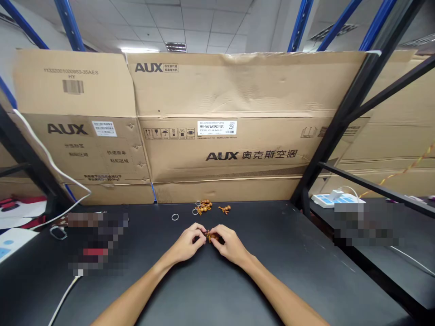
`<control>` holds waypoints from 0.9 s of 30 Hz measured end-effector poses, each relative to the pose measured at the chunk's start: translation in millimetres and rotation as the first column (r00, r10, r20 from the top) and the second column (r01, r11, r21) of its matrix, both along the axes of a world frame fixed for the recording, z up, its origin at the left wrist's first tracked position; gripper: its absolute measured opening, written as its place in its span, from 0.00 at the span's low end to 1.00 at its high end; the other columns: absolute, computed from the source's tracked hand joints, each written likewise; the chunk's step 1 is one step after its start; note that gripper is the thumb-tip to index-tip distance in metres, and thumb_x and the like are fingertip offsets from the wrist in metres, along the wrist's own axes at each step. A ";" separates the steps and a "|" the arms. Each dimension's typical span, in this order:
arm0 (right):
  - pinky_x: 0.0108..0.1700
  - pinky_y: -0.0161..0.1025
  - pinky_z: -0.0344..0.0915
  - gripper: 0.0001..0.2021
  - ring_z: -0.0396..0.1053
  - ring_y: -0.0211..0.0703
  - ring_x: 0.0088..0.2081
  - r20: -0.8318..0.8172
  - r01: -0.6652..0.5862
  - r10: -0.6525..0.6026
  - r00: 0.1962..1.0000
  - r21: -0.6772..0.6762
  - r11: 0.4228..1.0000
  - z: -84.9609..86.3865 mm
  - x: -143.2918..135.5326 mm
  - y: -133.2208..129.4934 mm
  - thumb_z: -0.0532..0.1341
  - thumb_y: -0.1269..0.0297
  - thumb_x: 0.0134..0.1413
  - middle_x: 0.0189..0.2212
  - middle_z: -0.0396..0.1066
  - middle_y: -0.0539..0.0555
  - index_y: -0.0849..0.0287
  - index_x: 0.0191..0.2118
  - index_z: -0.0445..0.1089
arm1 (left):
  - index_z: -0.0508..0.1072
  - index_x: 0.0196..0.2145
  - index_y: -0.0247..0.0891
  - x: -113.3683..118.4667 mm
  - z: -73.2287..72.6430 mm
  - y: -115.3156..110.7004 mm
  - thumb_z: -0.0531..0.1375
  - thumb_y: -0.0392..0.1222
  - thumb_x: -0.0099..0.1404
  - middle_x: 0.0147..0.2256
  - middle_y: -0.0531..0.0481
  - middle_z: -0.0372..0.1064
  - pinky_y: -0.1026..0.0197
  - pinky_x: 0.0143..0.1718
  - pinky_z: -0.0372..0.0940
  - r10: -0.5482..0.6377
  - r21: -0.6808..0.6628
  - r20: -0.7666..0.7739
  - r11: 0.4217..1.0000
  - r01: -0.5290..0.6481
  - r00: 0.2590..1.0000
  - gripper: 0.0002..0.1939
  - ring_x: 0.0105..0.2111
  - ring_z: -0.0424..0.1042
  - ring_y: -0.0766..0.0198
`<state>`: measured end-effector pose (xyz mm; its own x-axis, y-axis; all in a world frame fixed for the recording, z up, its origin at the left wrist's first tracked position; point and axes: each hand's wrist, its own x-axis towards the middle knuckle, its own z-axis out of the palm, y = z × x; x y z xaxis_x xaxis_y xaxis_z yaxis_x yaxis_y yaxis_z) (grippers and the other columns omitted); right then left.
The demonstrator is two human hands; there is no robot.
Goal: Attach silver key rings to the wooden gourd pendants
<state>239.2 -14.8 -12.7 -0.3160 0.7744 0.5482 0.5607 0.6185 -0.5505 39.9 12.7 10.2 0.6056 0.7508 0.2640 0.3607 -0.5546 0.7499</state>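
Observation:
Near the middle of the black table, my left hand and my right hand meet fingertip to fingertip. Between them is a small brown-gold beaded charm with orange cord. My right fingers are closed around its beads, and my left fingertips pinch its cord end; the fingers partly hide it. Just beyond the hands lies a small cluster of similar beaded charms, with a metal ring beside it. One more charm rests to the right of the cluster. Off to the left lies a separate metal ring.
Cardboard panels stand along the back of the black table. A dark metal post rises at the right, with a power strip beyond it. White cable hangs at the left, near blurred items.

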 end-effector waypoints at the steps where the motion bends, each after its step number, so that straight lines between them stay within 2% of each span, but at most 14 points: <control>1: 0.39 0.38 0.67 0.06 0.69 0.42 0.35 0.005 -0.009 0.009 1.000 0.006 1.000 0.8 -0.6 -0.7 0.57 0.69 0.57 0.34 0.71 0.53 0.56 0.39 0.69 | 0.72 0.25 0.37 0.1 0.2 -0.5 0.53 0.45 0.66 0.42 0.47 0.67 0.63 0.38 0.63 -0.013 0.000 -0.009 1.000 0.013 1.000 0.16 0.36 0.68 0.63; 6: 0.40 0.39 0.66 0.06 0.68 0.42 0.35 0.041 -0.035 0.034 0.999 0.019 0.999 3.0 -3.0 -2.6 0.56 0.70 0.57 0.33 0.71 0.53 0.55 0.39 0.69 | 0.72 0.25 0.37 1.4 0.3 -2.8 0.51 0.45 0.68 0.41 0.47 0.65 0.62 0.42 0.63 0.003 0.045 -0.027 0.999 -0.002 1.000 0.18 0.38 0.68 0.62; 10: 0.39 0.40 0.65 0.05 0.68 0.43 0.34 0.069 0.120 -0.121 0.990 0.013 0.993 -2.4 -0.6 2.4 0.58 0.70 0.56 0.33 0.71 0.53 0.56 0.37 0.69 | 0.74 0.30 0.38 0.8 2.3 -4.7 0.53 0.43 0.67 0.44 0.46 0.64 0.61 0.43 0.63 0.000 0.080 -0.020 0.997 0.001 1.000 0.13 0.40 0.68 0.62; 12: 0.38 0.41 0.65 0.05 0.68 0.43 0.33 0.072 0.160 -0.160 0.984 0.009 0.987 -4.5 0.8 3.9 0.58 0.70 0.55 0.33 0.71 0.53 0.56 0.37 0.69 | 0.74 0.31 0.39 0.7 2.2 -5.4 0.54 0.43 0.67 0.45 0.46 0.63 0.59 0.46 0.62 -0.011 0.101 -0.031 0.995 0.014 0.999 0.12 0.42 0.68 0.61; 17: 0.40 0.39 0.65 0.06 0.68 0.43 0.36 0.039 0.005 -0.006 0.999 0.024 1.000 -1.2 -0.7 -0.1 0.57 0.69 0.57 0.35 0.72 0.53 0.55 0.40 0.68 | 0.70 0.23 0.37 2.4 -4.2 -4.1 0.55 0.44 0.66 0.43 0.46 0.64 0.58 0.48 0.62 0.054 0.127 -0.050 0.991 -0.047 0.997 0.15 0.42 0.68 0.60; 19: 0.40 0.39 0.64 0.06 0.68 0.43 0.36 0.043 -0.019 0.018 0.999 0.027 0.999 1.0 -2.2 -1.3 0.57 0.69 0.58 0.35 0.72 0.53 0.55 0.40 0.68 | 0.70 0.24 0.37 2.8 -5.6 -3.7 0.54 0.43 0.67 0.43 0.46 0.64 0.58 0.48 0.62 0.068 0.134 -0.049 0.989 -0.061 0.996 0.15 0.42 0.68 0.60; 24: 0.40 0.40 0.61 0.05 0.68 0.43 0.35 0.093 0.146 -0.145 0.985 0.003 0.989 1.9 -2.2 0.7 0.58 0.71 0.56 0.33 0.72 0.52 0.57 0.37 0.68 | 0.72 0.31 0.39 1.4 -2.5 -6.4 0.52 0.41 0.68 0.46 0.46 0.64 0.58 0.49 0.62 0.019 0.175 -0.072 0.985 -0.006 0.997 0.11 0.44 0.68 0.61; 27: 0.41 0.40 0.60 0.05 0.68 0.42 0.35 0.096 0.133 -0.131 0.987 -0.009 0.991 2.2 -1.7 -0.7 0.58 0.70 0.56 0.33 0.72 0.51 0.56 0.38 0.68 | 0.71 0.28 0.38 1.1 -3.5 -6.9 0.54 0.43 0.67 0.46 0.47 0.64 0.58 0.49 0.63 0.016 0.202 -0.102 0.979 0.005 0.995 0.12 0.43 0.67 0.61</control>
